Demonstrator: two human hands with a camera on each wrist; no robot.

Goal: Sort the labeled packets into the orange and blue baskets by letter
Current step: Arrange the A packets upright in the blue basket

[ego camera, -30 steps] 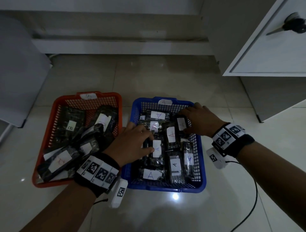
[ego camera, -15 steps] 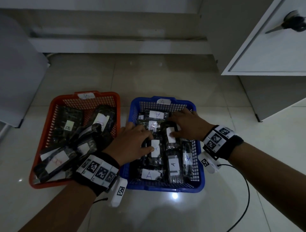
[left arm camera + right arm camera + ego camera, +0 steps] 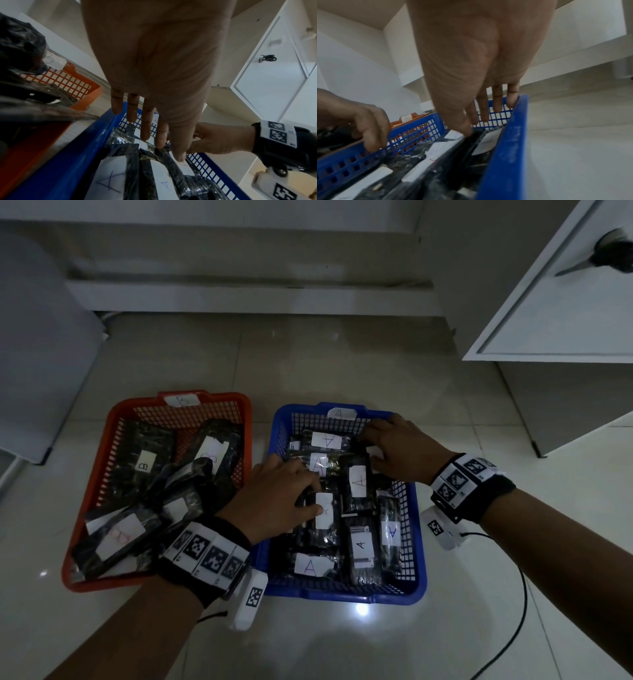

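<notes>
Inside the blue basket [image 3: 419,546] rim, left hand [image 3: 277,501] and right hand [image 3: 399,453] rest slack-fingered on packets [image 3: 358,484].

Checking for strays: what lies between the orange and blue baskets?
Bare floor tile between orange basket and blue basket; left hand crosses nearer, head view.

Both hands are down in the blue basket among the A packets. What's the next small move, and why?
Probably lift both hands out: the left hand and right hand lie flat-fingered on A-labelled packets already in the blue basket, gripping nothing.
</notes>
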